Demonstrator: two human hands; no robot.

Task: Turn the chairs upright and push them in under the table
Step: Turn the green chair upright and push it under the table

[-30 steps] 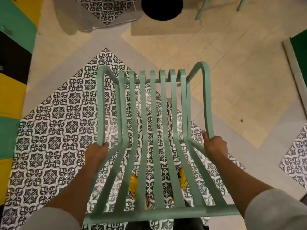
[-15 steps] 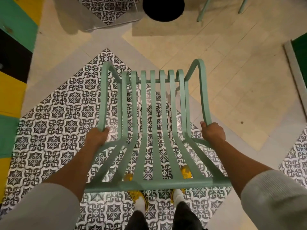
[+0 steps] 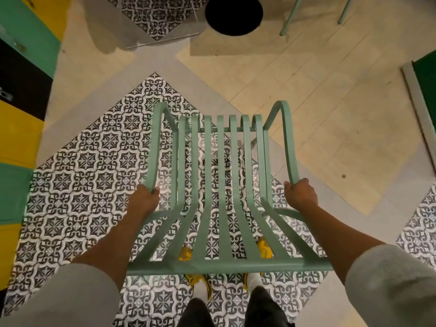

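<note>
A pale green slatted chair stands upright right in front of me, seen from above over its backrest, seat pointing away. My left hand grips the rear of the left armrest. My right hand grips the rear of the right armrest. The backrest's top rail lies close to my body, above my yellow shoes. The chair legs are hidden under the seat. The round black table base is on the floor ahead at the top of the view; the tabletop is not visible.
Two pale green legs of another chair stand at the top right. Green, black and yellow cabinet fronts line the left edge. A dark green panel is at the right. Patterned and beige floor tiles lie between the chair and the table base.
The chair has moved away from me toward the table base, and its backrest top rail has dropped lower in view. Both hands keep their hold on the armrests.
</note>
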